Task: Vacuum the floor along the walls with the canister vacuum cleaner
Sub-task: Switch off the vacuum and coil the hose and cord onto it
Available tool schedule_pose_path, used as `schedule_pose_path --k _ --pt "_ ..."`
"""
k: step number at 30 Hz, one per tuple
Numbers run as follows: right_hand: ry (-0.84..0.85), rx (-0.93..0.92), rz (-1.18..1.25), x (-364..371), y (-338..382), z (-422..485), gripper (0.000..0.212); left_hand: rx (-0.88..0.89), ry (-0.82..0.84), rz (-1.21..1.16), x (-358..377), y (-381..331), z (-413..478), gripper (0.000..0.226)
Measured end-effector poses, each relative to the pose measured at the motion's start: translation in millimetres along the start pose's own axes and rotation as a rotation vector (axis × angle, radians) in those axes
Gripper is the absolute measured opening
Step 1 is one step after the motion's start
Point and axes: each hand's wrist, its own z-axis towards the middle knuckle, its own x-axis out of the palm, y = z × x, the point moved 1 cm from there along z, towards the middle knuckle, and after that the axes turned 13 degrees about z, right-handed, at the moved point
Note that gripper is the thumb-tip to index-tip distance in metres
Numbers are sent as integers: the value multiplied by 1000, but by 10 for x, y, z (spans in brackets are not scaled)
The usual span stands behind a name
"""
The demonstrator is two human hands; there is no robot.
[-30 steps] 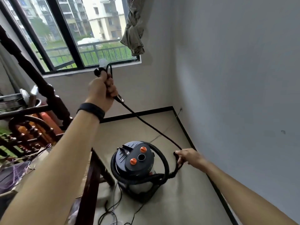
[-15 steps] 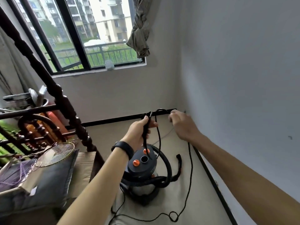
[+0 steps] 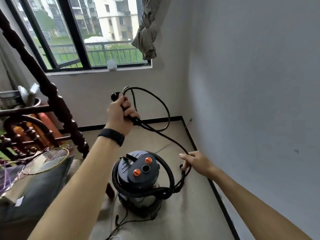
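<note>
Two hands are working one black cord [image 3: 168, 113] above the vacuum [image 3: 138, 181]. The left hand [image 3: 119, 113], with a dark band [image 3: 111, 135] on its wrist, is raised in the middle of the view. Its fingers are curling tightly round a bunch of cord loops, and the plug [image 3: 114, 97] is sticking out above the fist. From there the cord is running down and right to the right hand [image 3: 196, 161], which is held low by the right wall [image 3: 251, 101]. It seems to be closing round the cord, though its fingers are mostly hidden. The vacuum is standing upright on the floor [image 3: 194, 213], near the viewer and a little left of that wall. Its ribbed hose [image 3: 170, 172] is coiling round the body. At the far left, a racket [image 3: 46, 161] is lying on a dark cushion [image 3: 39, 189].
</note>
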Motion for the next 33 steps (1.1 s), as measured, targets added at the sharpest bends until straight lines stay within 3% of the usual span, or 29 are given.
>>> schedule_pose_path --k 5,9,12,15,18,22,28,33 --pt "-319 325 344 -241 -955 -73 26 94 -176 373 -701 -216 65 25" --pt "-449 345 569 -154 -1021 -21 33 -4 -195 460 -984 301 -31 25" --pt "-515 299 551 -84 -674 115 30 -166 -97 481 -949 741 -158 27" --pt "-428 76 282 83 -122 224 32 -290 18 503 -754 1100 -278 26" --pt "-172 -177 -51 402 323 153 31 -340 101 586 -466 1325 -350 27" --pt "-85 -320 -145 557 493 19 25 -309 79 469 -190 1357 -309 20" --pt "97 -137 50 439 408 -6 30 -220 -17 127 -26 955 -91 28" --pt "141 168 111 215 -364 -4 29 -103 -80 -11 -364 266 189 34"
